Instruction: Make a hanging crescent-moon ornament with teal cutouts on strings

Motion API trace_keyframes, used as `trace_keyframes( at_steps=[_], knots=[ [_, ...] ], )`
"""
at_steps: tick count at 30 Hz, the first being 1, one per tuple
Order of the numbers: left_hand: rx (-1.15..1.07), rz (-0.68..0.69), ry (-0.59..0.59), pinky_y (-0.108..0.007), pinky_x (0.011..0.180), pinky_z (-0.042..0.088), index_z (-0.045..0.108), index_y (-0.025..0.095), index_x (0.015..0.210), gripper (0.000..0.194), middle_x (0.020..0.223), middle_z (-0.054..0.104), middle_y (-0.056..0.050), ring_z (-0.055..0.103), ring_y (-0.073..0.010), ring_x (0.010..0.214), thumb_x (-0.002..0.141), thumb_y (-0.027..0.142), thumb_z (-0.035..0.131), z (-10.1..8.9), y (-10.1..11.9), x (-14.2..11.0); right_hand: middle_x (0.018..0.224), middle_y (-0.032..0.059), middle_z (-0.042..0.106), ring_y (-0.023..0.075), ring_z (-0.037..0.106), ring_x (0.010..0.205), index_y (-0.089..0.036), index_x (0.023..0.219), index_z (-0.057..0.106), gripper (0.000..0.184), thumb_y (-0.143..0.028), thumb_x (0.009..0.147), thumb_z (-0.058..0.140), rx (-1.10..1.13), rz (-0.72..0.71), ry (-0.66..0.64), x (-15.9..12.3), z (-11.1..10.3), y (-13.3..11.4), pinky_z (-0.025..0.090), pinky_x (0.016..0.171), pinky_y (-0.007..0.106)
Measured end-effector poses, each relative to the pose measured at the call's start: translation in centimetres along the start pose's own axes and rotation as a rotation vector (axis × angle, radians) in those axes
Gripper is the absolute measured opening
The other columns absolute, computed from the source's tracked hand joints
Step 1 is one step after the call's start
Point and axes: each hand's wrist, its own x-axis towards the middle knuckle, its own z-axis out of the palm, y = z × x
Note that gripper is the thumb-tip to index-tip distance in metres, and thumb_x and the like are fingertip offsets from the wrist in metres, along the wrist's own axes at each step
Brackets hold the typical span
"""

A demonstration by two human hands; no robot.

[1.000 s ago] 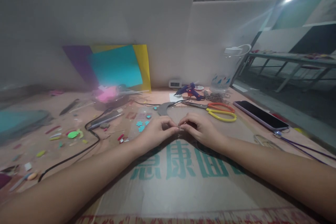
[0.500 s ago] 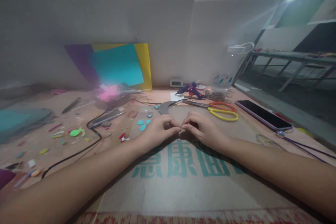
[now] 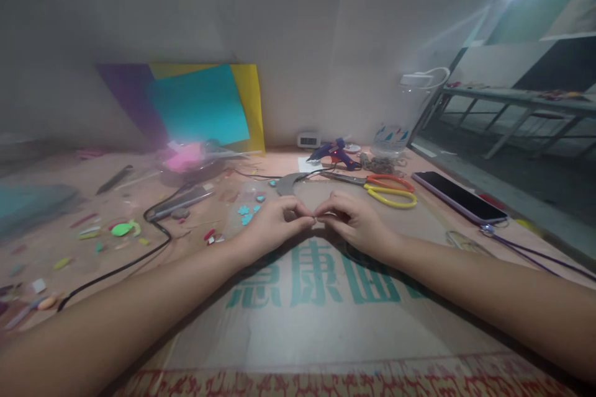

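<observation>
My left hand [image 3: 279, 220] and my right hand [image 3: 351, 220] meet fingertip to fingertip over the middle of the work surface [image 3: 298, 335], which carries large green printed characters. Both are closed in a pinch. A tiny pale bit shows between the fingertips, too small to name. Just left of my left hand lie several small turquoise flower shapes [image 3: 246, 219]. Beyond the hands sits a grey curved piece [image 3: 289, 183]. Behind my right hand rest scissors [image 3: 390, 196] with one orange and one yellow handle loop.
A blue glue gun [image 3: 335, 154] stands by a small white digital clock [image 3: 308, 139] at the back. At right lies a phone [image 3: 459, 197]. Coloured scraps [image 3: 121, 229] and a black cable [image 3: 116, 272] cover the left. Coloured sheets [image 3: 200, 105] lean on the wall; a clear bottle [image 3: 393, 130] stands back right.
The view has shifted slightly, so the things on the table appear a little further left and higher. My hands stay pinched together, with the fingertips now a bit closer.
</observation>
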Motion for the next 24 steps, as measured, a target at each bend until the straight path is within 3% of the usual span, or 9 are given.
trace_keyframes(
  at_steps=[6, 21, 24],
  knots=[
    [-0.005, 0.004, -0.006, -0.025, 0.070, 0.042, 0.068, 0.015, 0.075, 0.014, 0.079, 0.066, -0.002, 0.060, -0.0154, 0.077, 0.081, 0.028, 0.064, 0.04, 0.32, -0.03, 0.073, 0.0007, 0.056, 0.0130, 0.052, 0.068, -0.017, 0.083, 0.065, 0.010, -0.018, 0.090, 0.058, -0.032, 0.031, -0.013, -0.03, -0.10, 0.00, 0.039, 0.062, 0.024],
    [0.000, 0.018, -0.006, -0.026, 0.072, 0.043, 0.068, 0.015, 0.078, 0.014, 0.079, 0.066, -0.002, 0.061, -0.0158, 0.077, 0.082, 0.028, 0.064, 0.13, 0.05, -0.04, 0.074, 0.0017, 0.056, 0.0129, 0.053, 0.070, -0.016, 0.076, 0.060, 0.025, -0.025, 0.096, 0.048, -0.024, 0.059, -0.086, -0.10, 0.05, 0.38, 0.040, 0.065, 0.024],
    [-0.004, 0.025, -0.007, -0.025, 0.071, 0.043, 0.068, 0.015, 0.078, 0.015, 0.079, 0.066, -0.002, 0.061, -0.0156, 0.077, 0.082, 0.028, 0.064, 0.12, 0.00, -0.02, 0.076, 0.0017, 0.059, 0.0130, 0.054, 0.071, -0.016, 0.083, 0.062, 0.016, -0.025, 0.093, 0.054, -0.013, 0.074, -0.066, -0.08, 0.08, 0.33, 0.040, 0.064, 0.024]
  ],
)
